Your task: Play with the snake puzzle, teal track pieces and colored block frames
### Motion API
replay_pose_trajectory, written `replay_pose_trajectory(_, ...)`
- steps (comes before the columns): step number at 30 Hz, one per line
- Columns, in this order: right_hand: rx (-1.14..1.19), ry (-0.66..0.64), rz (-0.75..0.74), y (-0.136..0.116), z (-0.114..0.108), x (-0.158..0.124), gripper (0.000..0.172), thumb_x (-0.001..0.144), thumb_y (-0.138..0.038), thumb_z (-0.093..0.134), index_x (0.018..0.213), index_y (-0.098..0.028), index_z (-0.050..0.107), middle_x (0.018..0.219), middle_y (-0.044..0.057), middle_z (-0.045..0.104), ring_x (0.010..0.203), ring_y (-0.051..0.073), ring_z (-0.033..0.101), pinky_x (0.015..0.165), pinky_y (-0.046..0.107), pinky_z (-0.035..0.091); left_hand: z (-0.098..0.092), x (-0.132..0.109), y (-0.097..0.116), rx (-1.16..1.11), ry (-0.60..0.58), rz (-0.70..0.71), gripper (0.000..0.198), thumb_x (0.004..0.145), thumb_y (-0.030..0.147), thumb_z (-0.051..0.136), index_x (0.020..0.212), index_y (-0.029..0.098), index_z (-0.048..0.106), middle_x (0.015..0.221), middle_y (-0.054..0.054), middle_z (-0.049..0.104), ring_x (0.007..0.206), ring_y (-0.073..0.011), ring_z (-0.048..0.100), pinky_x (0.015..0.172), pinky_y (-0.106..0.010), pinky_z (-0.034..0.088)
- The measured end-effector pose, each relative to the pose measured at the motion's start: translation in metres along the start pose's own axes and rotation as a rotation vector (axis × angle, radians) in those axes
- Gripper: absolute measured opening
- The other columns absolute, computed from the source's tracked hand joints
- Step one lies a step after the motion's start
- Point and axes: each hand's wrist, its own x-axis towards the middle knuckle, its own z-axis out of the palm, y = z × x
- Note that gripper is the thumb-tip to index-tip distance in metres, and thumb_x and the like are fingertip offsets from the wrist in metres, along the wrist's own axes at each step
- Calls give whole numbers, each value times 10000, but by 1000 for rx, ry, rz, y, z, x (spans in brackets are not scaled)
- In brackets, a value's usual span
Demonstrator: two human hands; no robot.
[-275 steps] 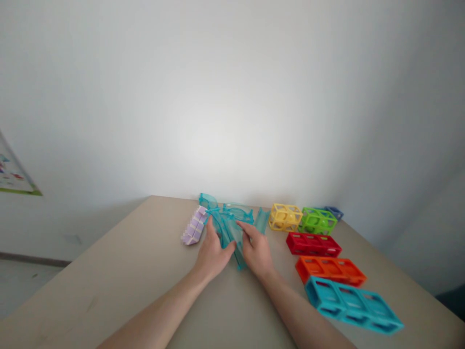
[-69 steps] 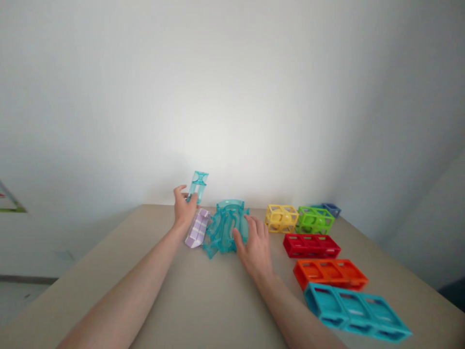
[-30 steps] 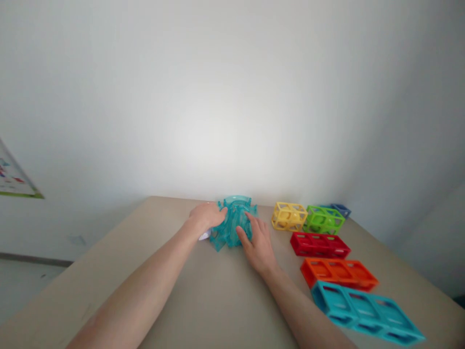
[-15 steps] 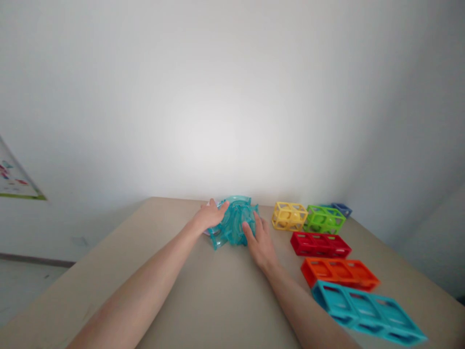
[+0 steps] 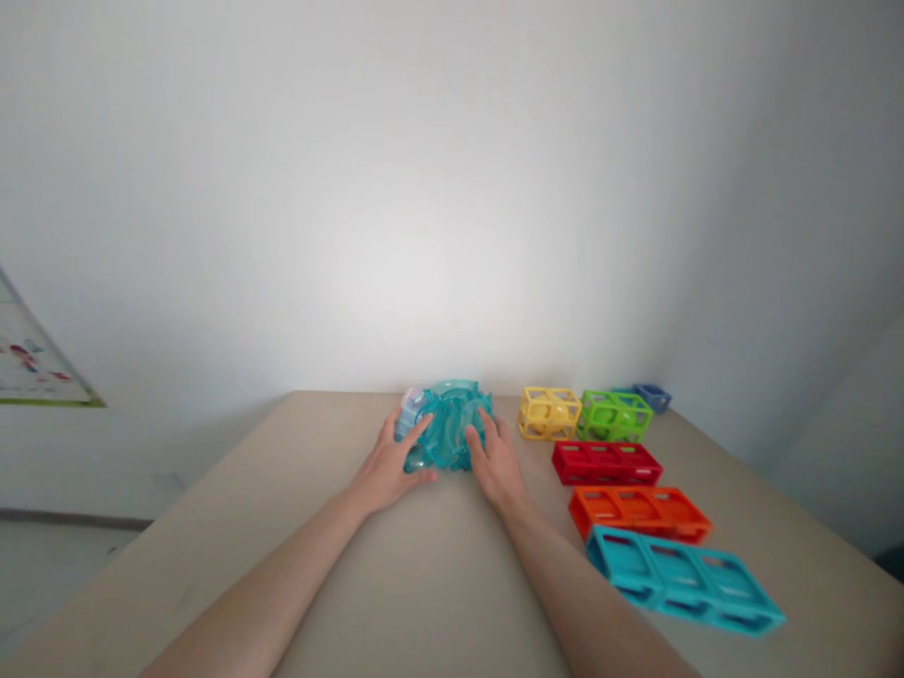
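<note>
A heap of translucent teal curved plastic pieces (image 5: 449, 424) lies at the far middle of the table. A pale pink and light-blue piece (image 5: 410, 414) sits at its left edge, partly hidden by fingers. My left hand (image 5: 390, 469) rests at the heap's left side, fingers spread around the near-left pieces and thumb out toward the front. At the right side of the heap, my right hand (image 5: 498, 461) lies against the teal pieces with its fingers apart. Neither hand is closed around a piece.
Hollow plastic frame blocks line the right side of the table (image 5: 424, 584): yellow (image 5: 549, 414), green (image 5: 614, 417), red (image 5: 605, 463), orange (image 5: 639, 513) and light blue (image 5: 682, 576). A dark blue piece (image 5: 653, 397) stands behind. A white wall (image 5: 452, 188) rises beyond.
My left hand has drawn back toward me and spread beside the heap, uncovering more of the pale piece. My right hand stays at the right side. The view has shifted slightly.
</note>
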Motion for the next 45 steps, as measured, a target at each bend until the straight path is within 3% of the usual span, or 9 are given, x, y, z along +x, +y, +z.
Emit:
replay_pose_trajectory(3,7,20,-11,1,1,2,590,949,-474,311,1404,-103,372,1365,205,447,1280,287,433,1061,477,340,9,12,3,36,61,-56,785,782,553,599,1463,339,271,1498,-127,139,1413,-367,177,1115,-523,242)
replay_pose_trajectory(11,-11,58,-36,-2,-2,0,598,953,-438,289,1416,-60,314,1353,236,438,1287,293,422,1051,499,347,11,16,10,-27,109,-72,951,724,610,628,1493,298,163,1481,-158,146,1390,-380,236,1093,-538,274)
replay_pose_trajectory(15,-50,72,-47,-21,-6,-10,595,955,-443,292,1424,-77,303,1439,245,315,1369,319,298,1073,547,298,10,11,18,-76,266,-212,860,830,583,495,1505,221,103,1488,-187,150,1413,-371,168,1102,-558,238)
replay_pose_trajectory(18,-102,58,-119,-48,-25,-29,534,932,-423,385,1373,-123,408,1463,209,304,1392,329,248,1082,546,302,7,7,17,-101,387,-272,710,892,518,412,1482,189,191,1449,-181,271,1388,-331,244,1116,-527,234)
replay_pose_trajectory(22,-426,56,-342,-63,-83,-73,457,878,-425,498,1293,-233,523,1456,141,366,1395,370,225,1068,616,285,-5,1,11,-108,539,-238,556,900,441,429,1389,185,356,1323,-155,463,1276,-286,404,1085,-487,307)
replay_pose_trajectory(27,-872,107,-145,1,-162,-111,694,812,-666,442,1338,-218,506,1429,174,419,1376,446,224,1024,719,202,-12,-5,34,-107,616,66,409,849,327,531,1236,200,490,1208,-117,550,1163,-264,492,1029,-435,387)
replay_pose_trajectory(31,-958,-84,-119,57,-196,-106,620,898,-597,328,1408,-260,431,1502,77,350,1419,350,176,1090,621,207,-8,-7,68,-179,511,252,365,840,271,525,1199,206,512,1165,-109,562,1125,-253,511,990,-416,421)
replay_pose_trajectory(36,-964,-129,-178,68,-197,-85,569,937,-537,270,1440,-290,373,1532,33,294,1422,304,196,1094,557,254,-3,-8,77,-229,388,276,363,842,276,509,1199,212,517,1149,-109,572,1117,-258,519,976,-432,427)
replay_pose_trajectory(45,-910,-137,-178,59,-170,-54,544,940,-553,301,1415,-311,410,1520,77,320,1402,323,245,1069,570,280,-2,-7,69,-261,382,257,331,842,259,521,1169,207,537,1086,-94,606,1063,-239,542,944,-399,439)
